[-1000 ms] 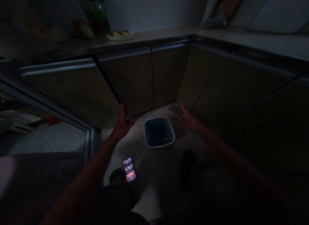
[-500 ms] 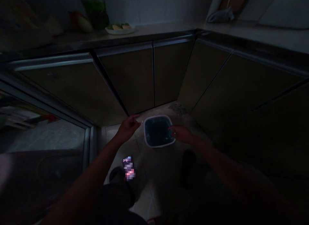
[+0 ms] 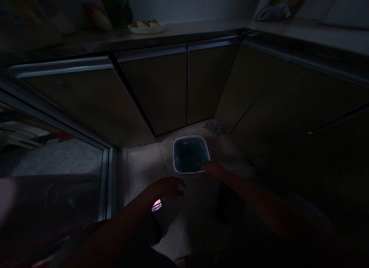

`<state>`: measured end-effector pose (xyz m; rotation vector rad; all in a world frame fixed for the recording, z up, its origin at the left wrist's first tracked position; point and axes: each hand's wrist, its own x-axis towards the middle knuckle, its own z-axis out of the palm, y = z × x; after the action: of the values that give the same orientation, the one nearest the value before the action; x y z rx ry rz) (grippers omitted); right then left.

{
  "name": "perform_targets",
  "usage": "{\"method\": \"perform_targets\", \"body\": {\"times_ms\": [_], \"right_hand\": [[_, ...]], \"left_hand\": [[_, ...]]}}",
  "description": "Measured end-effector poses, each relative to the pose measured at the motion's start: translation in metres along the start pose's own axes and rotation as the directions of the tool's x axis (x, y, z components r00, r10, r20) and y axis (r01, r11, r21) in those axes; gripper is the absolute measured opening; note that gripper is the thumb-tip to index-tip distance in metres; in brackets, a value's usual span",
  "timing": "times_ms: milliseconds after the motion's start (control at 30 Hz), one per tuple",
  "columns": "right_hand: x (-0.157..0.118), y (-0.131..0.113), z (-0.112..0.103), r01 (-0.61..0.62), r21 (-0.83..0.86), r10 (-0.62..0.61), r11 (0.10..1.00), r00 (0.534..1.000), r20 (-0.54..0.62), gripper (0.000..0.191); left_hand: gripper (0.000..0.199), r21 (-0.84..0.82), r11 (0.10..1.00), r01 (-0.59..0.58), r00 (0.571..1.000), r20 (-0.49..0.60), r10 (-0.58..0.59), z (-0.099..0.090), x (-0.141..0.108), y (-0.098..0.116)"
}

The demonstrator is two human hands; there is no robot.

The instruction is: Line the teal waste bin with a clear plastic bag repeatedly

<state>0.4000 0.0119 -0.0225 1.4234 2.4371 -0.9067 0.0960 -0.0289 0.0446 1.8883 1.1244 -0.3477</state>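
On the tiled floor stands a trash bin [image 3: 173,160] with a pale, rounded-square rim. A dark blue-green trash bag [image 3: 188,154] lines its inside. At the bin's near right corner, my right hand [image 3: 213,171] has its fingers closed on the bag's edge by the rim; the dim light hides the exact grip. My left hand [image 3: 172,187] hovers in front of the bin and left of it, fingers loosely bent and apart, with nothing seen in them. Below that hand, a lit phone [image 3: 156,205] is partly covered by my left wrist.
Cabinet doors [image 3: 155,91] close off the back and right side. Above them, the counter [image 3: 198,27] bears a plate of food [image 3: 147,29]. A crumpled bit of plastic [image 3: 215,126] lies behind the bin. A metal door frame [image 3: 108,183] stands at left.
My left hand has moved from the bin's left side toward me, now covering part of the phone. My right hand has slid down the rim to the near right corner.
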Motion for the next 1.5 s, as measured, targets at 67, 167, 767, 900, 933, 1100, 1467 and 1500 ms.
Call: {"method": "perform_targets", "body": {"times_ms": [67,167,767,900,933,1100,1467,1500], "right_hand": [[0.001,-0.002,0.002,-0.003,0.016,0.003,1.000,1.000,0.000,0.041],[-0.001,-0.006,-0.002,-0.009,0.040,0.009,0.999,1.000,0.001,0.037],[0.006,-0.006,-0.146,0.158,0.571,0.079,0.806,0.926,-0.369,0.007],[0.034,-0.003,-0.163,0.269,0.579,0.206,0.770,0.754,-0.624,0.008],[0.040,-0.003,-0.166,0.290,0.574,0.226,0.766,0.714,-0.662,0.007],[0.058,-0.007,-0.177,0.186,0.414,0.258,0.891,0.542,-0.800,0.007],[0.078,-0.015,-0.184,-0.056,0.334,0.303,0.941,0.578,-0.758,0.056],[0.081,-0.012,-0.182,-0.075,0.349,0.322,0.934,0.602,-0.731,0.062]], "left_hand": [[0.054,0.039,0.999,0.007,0.999,0.036,-0.008,0.006,0.000,0.003],[0.059,0.084,0.996,0.017,0.999,0.047,-0.021,0.009,0.001,0.009],[0.081,0.349,0.920,0.180,0.983,-0.087,-0.160,0.002,0.005,0.002],[0.078,0.372,0.904,0.212,0.977,-0.060,-0.205,0.001,0.005,-0.003],[0.078,0.369,0.905,0.211,0.977,-0.060,-0.203,0.001,0.005,-0.004],[0.074,0.355,0.912,0.203,0.979,-0.085,-0.185,0.001,0.005,-0.011],[0.071,0.372,0.904,0.209,0.978,-0.066,-0.199,-0.004,0.010,-0.028],[0.070,0.365,0.909,0.203,0.979,-0.066,-0.193,-0.005,0.010,-0.028]]}}
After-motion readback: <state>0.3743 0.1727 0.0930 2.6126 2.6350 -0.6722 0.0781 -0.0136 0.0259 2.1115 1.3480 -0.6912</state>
